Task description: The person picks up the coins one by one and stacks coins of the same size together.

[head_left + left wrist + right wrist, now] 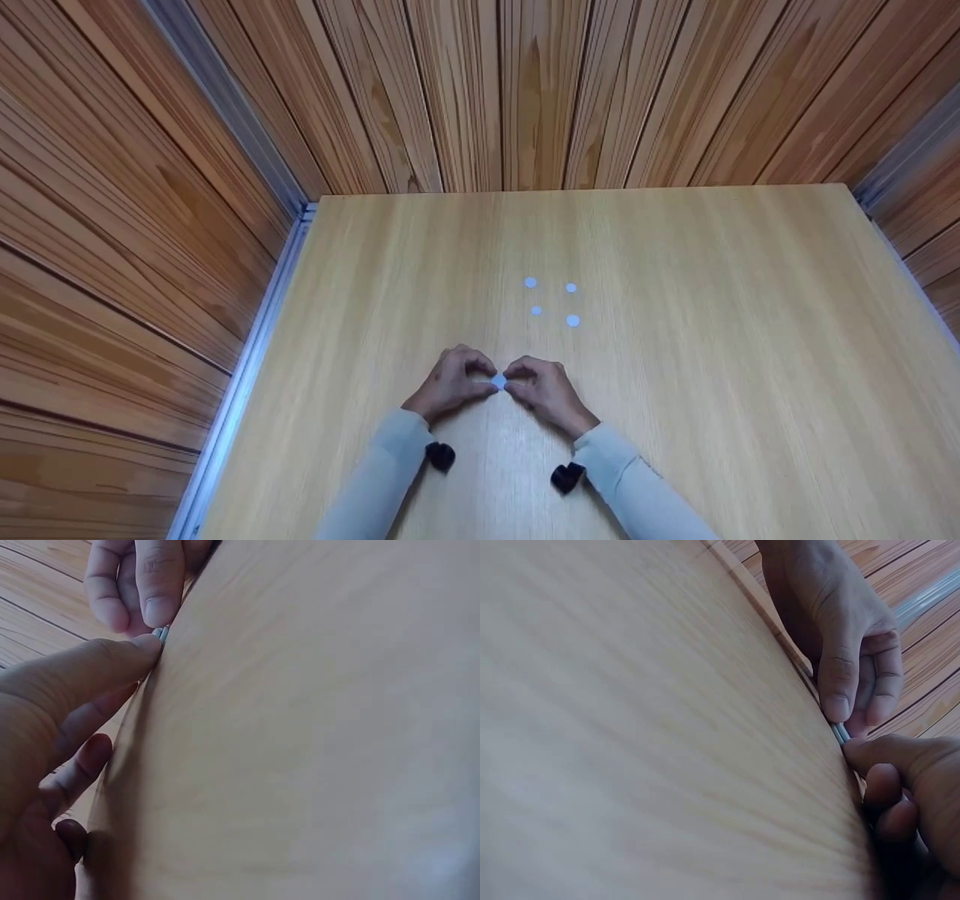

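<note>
Midway between left hand (450, 380) and right hand (549, 388): pale disc (499, 382) | round, no long axis | pinched by both, opposite edges, neither nearer | far, slightly right: four more discs (573, 321)

Right hand (548, 388) has room rightward; four discs (573, 321) obstruct ahead.

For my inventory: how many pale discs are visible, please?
5: held disc between left hand and right hand; beyond, far-left disc, far-right disc, near-left disc and near-right disc. Others may hide beneath the held one.
</note>
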Motion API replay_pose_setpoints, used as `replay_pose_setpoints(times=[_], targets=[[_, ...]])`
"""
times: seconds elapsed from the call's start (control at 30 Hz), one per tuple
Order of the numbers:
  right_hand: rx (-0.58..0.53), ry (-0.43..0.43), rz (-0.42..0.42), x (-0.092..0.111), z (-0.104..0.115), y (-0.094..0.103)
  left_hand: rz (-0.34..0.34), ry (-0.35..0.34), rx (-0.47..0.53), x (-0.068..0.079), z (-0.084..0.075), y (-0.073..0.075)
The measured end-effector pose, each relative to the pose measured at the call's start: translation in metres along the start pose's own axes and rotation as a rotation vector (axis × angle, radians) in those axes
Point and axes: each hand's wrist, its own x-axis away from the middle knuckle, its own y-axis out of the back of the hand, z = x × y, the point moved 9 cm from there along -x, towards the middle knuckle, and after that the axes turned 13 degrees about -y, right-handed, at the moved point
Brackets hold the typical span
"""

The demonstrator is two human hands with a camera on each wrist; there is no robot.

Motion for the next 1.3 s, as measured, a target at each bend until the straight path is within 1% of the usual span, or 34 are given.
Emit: replay_pose_setpoints(times=[0.13, 0.33, 0.43, 0.57, 0.67, 0.77, 0.9, 1.0, 1.17, 1.3], targets=[[0.0, 0.001, -0.002, 0.0001, 0.0004, -0.0002, -0.009, -0.001, -0.004, -0.0004, -0.0008, 0.0002], [0.01, 0.006, -0.01, 0.0002, 0.0018, 0.0006, -0.031, 0.029, 0.015, 0.0003, 0.0008, -0.0002], [0.013, 0.002, -0.01, -0.0001, 0.0012, 0.0005, -0.036, 0.039, 0.006, 0.0004, 0.0015, -0.0004], [0.018, 0.003, -0.013, -0.0002, 0.0006, 0.0006, -0.04, 0.031, -0.01, 0.0006, 0.0008, -0.0008], [0.014, 0.017, -0.014, -0.0003, 0.0014, 0.0012, -0.045, 0.003, -0.025, 0.0004, -0.002, -0.0008], [0.008, 0.022, -0.009, -0.0004, 0.0018, 0.001, -0.048, -0.01, -0.033, 0.0005, -0.0034, -0.0008], [0.003, 0.024, -0.006, -0.0007, 0.0022, 0.0013, -0.039, 0.016, -0.041, 0.0004, -0.0019, -0.0012], [0.005, 0.023, -0.009, -0.001, 0.0025, 0.0016, -0.028, 0.024, -0.058, -0.0004, -0.0019, -0.0015], [0.014, 0.01, -0.013, -0.0006, 0.0018, 0.0012, -0.009, 0.024, -0.076, -0.0008, -0.0027, -0.0027], [0.005, 0.004, -0.002, -0.0007, 0.0005, 0.0, -0.001, 0.022, -0.082, -0.0004, -0.0029, -0.0035]])
